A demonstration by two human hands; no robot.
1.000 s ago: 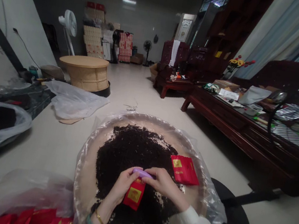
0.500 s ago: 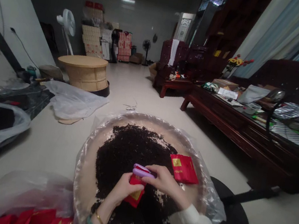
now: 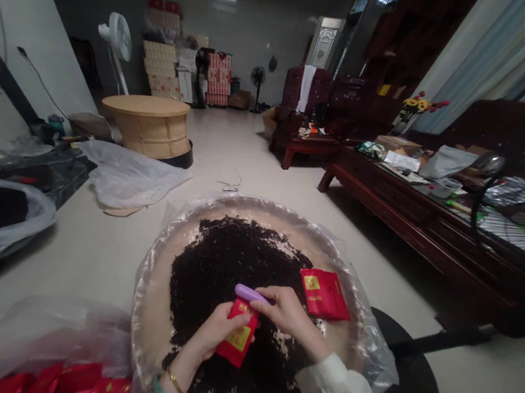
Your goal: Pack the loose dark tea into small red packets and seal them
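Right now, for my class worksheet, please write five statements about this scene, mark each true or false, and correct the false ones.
1. The left hand holds a red packet. True.
2. The right hand holds a metal spoon. False: it holds a purple tool.
3. Dark loose material is spread in the round tray. True.
4. The stack of red packets lies on the sofa. False: it lies inside the tray, toward the picture's right.
5. A white fan stands in the picture's left half. True.
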